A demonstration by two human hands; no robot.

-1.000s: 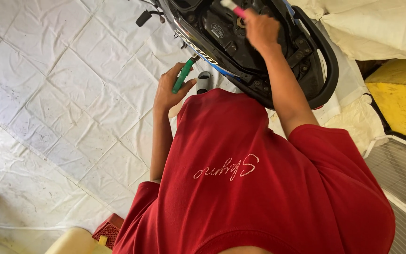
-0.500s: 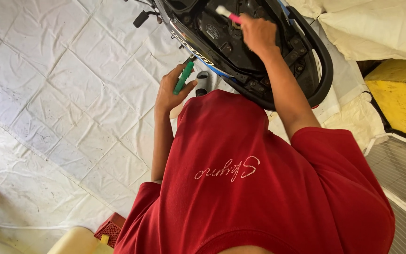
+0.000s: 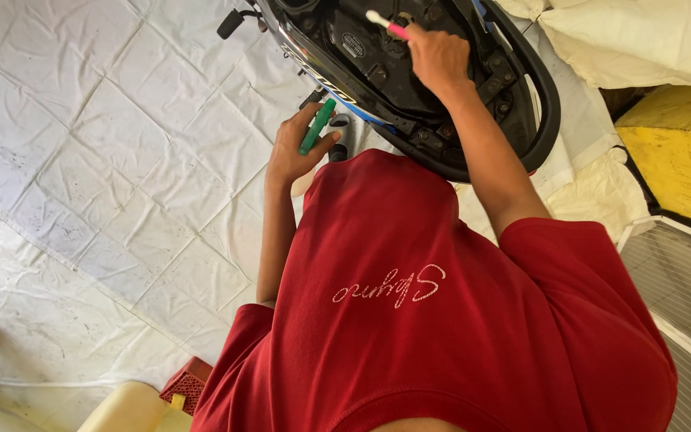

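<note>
Since a second ago the right hand (image 3: 437,56) has carried its pink-handled brush (image 3: 385,24) leftward, deeper across the open black scooter compartment (image 3: 377,72); fingers closed around the handle. The left hand (image 3: 297,148) stays at the compartment's near-left edge, fingers wrapped on a green tool (image 3: 316,126). Open white tarpaulin (image 3: 105,160) lies left; yellow box (image 3: 681,160) crowds the right

Shirt: you're in a red short-sleeved tee (image 3: 457,320), filling the lower right of the frame.
Chest: pale cursive lettering, upside down from here.
Arms: bare below the sleeves, nothing on your wrists.
</note>
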